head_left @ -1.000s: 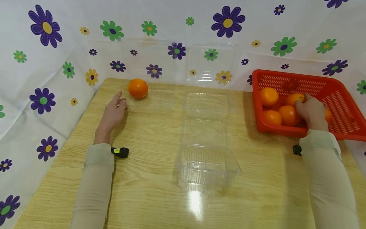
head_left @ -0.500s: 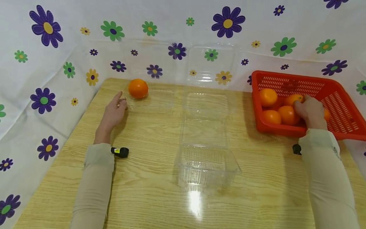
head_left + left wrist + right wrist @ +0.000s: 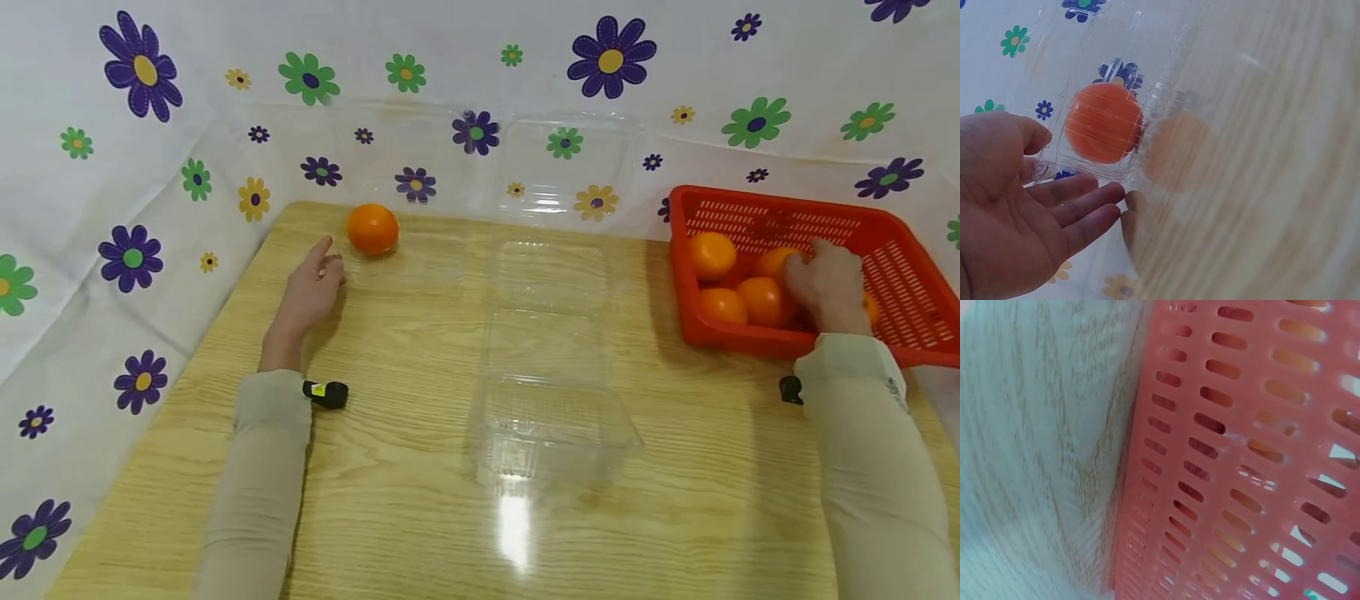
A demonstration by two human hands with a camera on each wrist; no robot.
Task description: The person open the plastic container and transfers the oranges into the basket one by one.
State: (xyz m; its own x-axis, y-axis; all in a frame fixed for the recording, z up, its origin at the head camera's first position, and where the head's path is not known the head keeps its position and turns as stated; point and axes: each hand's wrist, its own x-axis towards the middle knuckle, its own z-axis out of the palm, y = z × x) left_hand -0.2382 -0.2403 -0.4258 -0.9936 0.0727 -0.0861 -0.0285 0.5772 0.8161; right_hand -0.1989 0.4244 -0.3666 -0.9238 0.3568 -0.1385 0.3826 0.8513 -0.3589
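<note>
An orange (image 3: 372,229) sits at the left end of a clear plastic clamshell box (image 3: 427,260) whose lid stands raised. My left hand (image 3: 313,287) lies beside that end, its fingers extended and touching or very near the box's edge. In the left wrist view the same orange (image 3: 1102,123) shows through the plastic, with the left hand (image 3: 1029,212) palm up below it. Inside the red basket (image 3: 750,335), my right hand (image 3: 828,283) is down among several oranges, against one orange (image 3: 776,262). Its fingertips are hidden, so a grip cannot be made out.
Two more clear open boxes stand mid-table, a rear box (image 3: 551,271) and a front box (image 3: 555,425). Flowered cloth (image 3: 450,50) hangs behind the wooden table (image 3: 390,500). The right wrist view is filled mostly by the basket's slotted wall (image 3: 1229,456).
The head view has shifted slightly, so everything sits a little further right. In the basket, my right hand has turned slightly, its upper fingers raised a little. The left hand has stayed in place.
</note>
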